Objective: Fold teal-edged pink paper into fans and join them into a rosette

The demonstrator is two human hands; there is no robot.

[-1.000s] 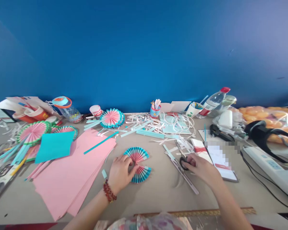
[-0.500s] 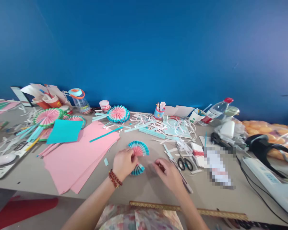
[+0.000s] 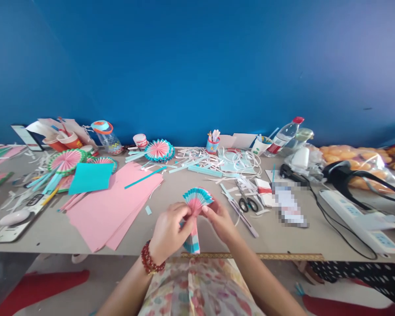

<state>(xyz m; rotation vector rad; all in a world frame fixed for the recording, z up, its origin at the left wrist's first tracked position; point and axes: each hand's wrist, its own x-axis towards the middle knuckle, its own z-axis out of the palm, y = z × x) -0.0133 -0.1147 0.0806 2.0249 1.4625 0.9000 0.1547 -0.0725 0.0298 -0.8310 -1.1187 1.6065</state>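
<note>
A pleated pink and blue paper fan (image 3: 197, 198) is held up above the front of the table between my two hands. My left hand (image 3: 174, 226), with a red bead bracelet at its wrist, is closed on the fan's pinched middle. My right hand (image 3: 220, 219) grips the upper fan's right edge between thumb and fingers. Below the pinch, the lower folded part (image 3: 193, 239) hangs nearly closed. Scissors (image 3: 248, 203) with black handles lie to the right of my right hand. Pink paper sheets (image 3: 118, 206) are spread to the left.
A teal sheet (image 3: 90, 177) lies on the pink paper. Finished paper rosettes (image 3: 159, 150) and paper-strip scraps (image 3: 197, 160) lie farther back. A bottle (image 3: 285, 137) stands near the wall. A power strip (image 3: 352, 215) and cable lie right; a phone (image 3: 18, 224) lies left.
My right hand has moved left and up onto the fan and now grips its edge. The upper fan has turned upright, and the lower part has narrowed. The camera view has shifted slightly.
</note>
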